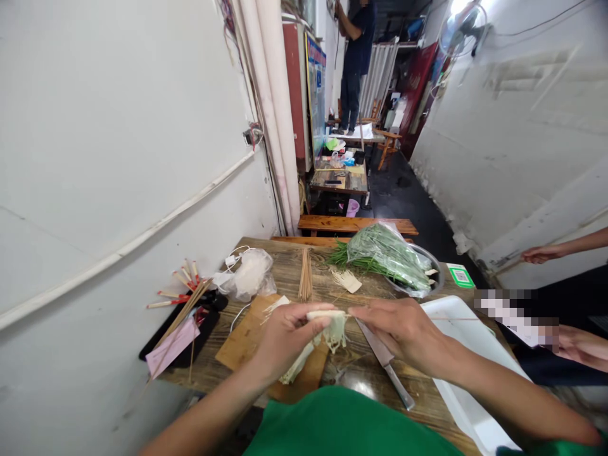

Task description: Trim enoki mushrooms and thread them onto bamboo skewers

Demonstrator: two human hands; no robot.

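Note:
My left hand (297,329) pinches a flat, pale bunch of enoki mushrooms (336,329), its loose strands hanging down. Between the closed fingers of my right hand (399,323) is a thin bamboo skewer (453,318); its far end points right, and its tip meets the bunch's right edge. More pale enoki lies on the wooden cutting board (242,342) below, partly hidden by my left hand. A knife (387,364) rests on the table under my right hand. Beyond my hands are a small fanned enoki piece (348,280) and a bundle of skewers (305,275).
A white tray (468,392) sits at the right, and bagged green chives (387,256) lie over a bowl at the back. Left are a plastic bag (251,272) and a black holder of sticks (209,316). Another person's hand (582,345) shows at right; someone stands farther back.

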